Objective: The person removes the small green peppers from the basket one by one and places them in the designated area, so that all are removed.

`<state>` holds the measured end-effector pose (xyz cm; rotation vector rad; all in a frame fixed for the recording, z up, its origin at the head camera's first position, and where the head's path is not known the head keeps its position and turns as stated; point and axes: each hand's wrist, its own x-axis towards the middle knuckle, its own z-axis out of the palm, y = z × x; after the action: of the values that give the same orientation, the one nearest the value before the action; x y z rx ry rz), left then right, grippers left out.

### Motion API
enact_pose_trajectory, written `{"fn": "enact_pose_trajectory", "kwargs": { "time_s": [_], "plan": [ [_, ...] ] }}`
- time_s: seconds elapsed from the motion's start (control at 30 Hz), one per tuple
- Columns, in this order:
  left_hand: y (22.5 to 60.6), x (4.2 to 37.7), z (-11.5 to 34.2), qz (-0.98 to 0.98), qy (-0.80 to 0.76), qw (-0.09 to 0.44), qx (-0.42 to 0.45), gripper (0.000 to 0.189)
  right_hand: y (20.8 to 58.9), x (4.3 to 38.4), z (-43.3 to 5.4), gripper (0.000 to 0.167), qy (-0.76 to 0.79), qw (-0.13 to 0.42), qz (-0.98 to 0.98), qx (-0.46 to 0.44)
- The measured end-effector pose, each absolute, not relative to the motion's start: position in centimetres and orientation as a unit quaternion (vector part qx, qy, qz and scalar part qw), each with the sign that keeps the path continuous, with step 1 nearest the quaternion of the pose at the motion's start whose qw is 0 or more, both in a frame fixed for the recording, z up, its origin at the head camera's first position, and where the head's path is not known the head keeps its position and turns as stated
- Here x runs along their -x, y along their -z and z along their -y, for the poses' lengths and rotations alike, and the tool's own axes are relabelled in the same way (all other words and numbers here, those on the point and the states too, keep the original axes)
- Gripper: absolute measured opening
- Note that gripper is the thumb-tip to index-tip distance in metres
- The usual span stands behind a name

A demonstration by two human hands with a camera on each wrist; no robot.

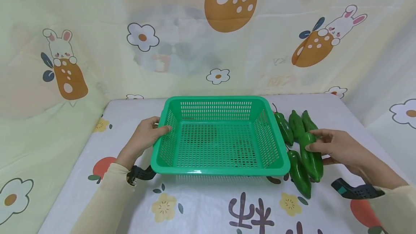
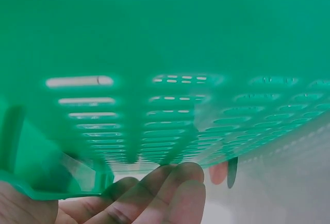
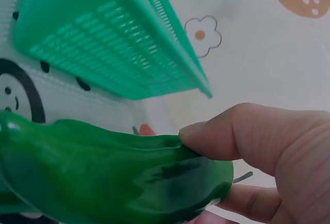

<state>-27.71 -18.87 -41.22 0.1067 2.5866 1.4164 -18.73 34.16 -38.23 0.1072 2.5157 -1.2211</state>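
A green plastic basket (image 1: pixel 221 170) with slotted walls sits at the middle of the table, its inside bare. My left hand (image 1: pixel 144 134) grips the basket's left rim, thumb over the edge and fingers against the outer wall, as the left wrist view also shows. At the right, my right hand (image 1: pixel 338 147) pinches a long green pepper (image 3: pixel 118 177) between thumb and fingers. More green peppers lie around it: one (image 1: pixel 284 129) by the basket's right wall, one (image 1: pixel 299 174) nearer the front, and others (image 1: pixel 295 124) behind.
A printed cloth covers the table (image 1: pixel 195 208). Behind it hangs a pale curtain (image 1: pixel 182 57) with rabbits and flowers, which also closes off both sides. Dark straps (image 1: pixel 354 190) circle the wrists.
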Motion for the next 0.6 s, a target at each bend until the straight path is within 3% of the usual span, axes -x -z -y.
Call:
{"fn": "enact_pose_trajectory", "kwargs": {
  "time_s": [0.6],
  "plan": [
    [41.3,27.7,18.9,-0.871,-0.481,0.094,-0.035,0.051,40.6,18.5,-35.8,0.072,0.426,0.181,-0.884,-0.062]
  ]
}}
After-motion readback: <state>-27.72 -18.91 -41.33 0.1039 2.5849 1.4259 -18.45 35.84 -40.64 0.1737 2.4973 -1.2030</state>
